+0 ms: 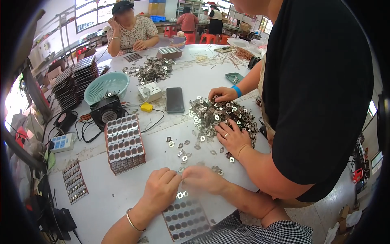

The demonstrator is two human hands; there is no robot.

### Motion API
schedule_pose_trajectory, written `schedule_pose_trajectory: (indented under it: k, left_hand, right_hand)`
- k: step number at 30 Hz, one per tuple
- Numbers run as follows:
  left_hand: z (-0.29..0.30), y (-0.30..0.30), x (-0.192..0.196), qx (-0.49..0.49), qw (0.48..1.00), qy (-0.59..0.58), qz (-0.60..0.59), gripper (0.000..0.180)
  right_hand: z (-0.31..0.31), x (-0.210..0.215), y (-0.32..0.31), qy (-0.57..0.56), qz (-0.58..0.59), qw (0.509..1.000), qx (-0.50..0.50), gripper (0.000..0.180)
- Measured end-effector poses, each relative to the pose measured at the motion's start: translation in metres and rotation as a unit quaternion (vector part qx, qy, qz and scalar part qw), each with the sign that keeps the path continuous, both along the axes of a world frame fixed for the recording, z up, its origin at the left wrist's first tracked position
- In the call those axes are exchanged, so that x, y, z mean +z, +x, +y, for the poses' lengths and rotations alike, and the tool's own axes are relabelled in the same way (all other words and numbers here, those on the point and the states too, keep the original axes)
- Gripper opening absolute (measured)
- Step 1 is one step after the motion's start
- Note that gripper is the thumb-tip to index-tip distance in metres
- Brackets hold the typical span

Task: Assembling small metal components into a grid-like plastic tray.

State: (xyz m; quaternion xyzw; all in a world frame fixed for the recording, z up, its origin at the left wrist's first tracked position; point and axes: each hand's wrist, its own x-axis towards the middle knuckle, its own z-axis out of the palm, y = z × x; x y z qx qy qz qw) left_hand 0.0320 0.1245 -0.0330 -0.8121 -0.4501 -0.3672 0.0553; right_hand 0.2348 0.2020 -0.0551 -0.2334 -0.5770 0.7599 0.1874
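Right now, working with both hands close together, left hand [161, 188] and right hand [205, 179], over a gridded panel [187, 219] of dark round cells at the near edge of the worktop [105, 200]. Bending the left fingers inward, almost meeting the motion-blurred right fingers; cannot tell whether gripping anything with either. See two bright metal tabs [182, 194] at the panel's far edge, just below the fingertips. Beyond the hands, see loose tabs [171, 144] scattered toward a large heap of tabs [211, 116]. Notice, on that heap, a co-worker's far hand [222, 94], with a blue wristband [236, 90], and near hand [235, 136]. To the left, see a tall stack of similar panels [124, 138], then a single panel of shiny discs [75, 181] lying flat. Farther back, find a black phone [175, 100], and a teal basket [92, 93] behind a black fan [109, 117].
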Motion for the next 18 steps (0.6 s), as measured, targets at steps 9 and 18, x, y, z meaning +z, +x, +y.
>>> schedule_pose_trajectory:
  k: [9, 18]
  left_hand:
    - [0.006, -0.015, -0.004, 0.12, 0.992, -0.031, 0.029, 0.011]
    - [0.008, -0.015, -0.019, 0.122, 0.989, -0.087, -0.014, 0.01]
  right_hand:
    - [-0.009, 0.018, 0.009, 0.332, -0.118, 0.925, -0.144, 0.013]
    - [-0.018, 0.022, 0.028, 0.423, -0.21, 0.868, -0.152, 0.013]
